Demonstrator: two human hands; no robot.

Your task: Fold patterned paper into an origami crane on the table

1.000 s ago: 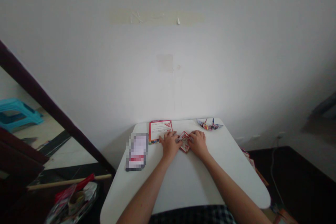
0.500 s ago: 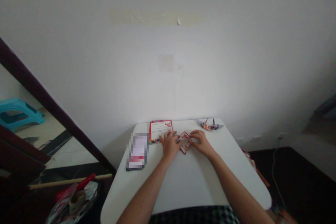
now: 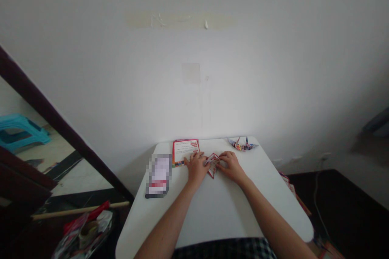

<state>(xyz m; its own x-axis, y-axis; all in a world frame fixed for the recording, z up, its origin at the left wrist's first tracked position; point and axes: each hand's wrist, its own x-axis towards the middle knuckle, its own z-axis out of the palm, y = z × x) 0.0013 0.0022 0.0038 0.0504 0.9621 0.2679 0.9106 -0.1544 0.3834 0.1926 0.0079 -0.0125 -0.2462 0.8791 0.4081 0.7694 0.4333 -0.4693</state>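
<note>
A small piece of folded red-and-white printed paper (image 3: 213, 166) lies on the white table (image 3: 220, 214) between my hands. My left hand (image 3: 197, 166) has its fingers closed on the paper's left edge, and its outer fingers rest by the printed sheets (image 3: 184, 150). From the other side, my right hand (image 3: 231, 166) pinches the right edge, with thumb and fingertips over it. The paper is diamond-shaped and partly covered by the fingers. Beyond my right hand sits a folded paper crane (image 3: 243, 144) with colourful print.
A blurred-out phone (image 3: 158, 176) lies on the table's left side. The wall (image 3: 194, 105) stands at the far edge. On the left are a mirror frame (image 3: 57, 117), a blue stool (image 3: 22, 131) seen in the mirror, and a bag of rubbish (image 3: 88, 232).
My right hand has shifted slightly left, and its fingers have folded the right side of the paper inward. My left hand stays in about the same place.
</note>
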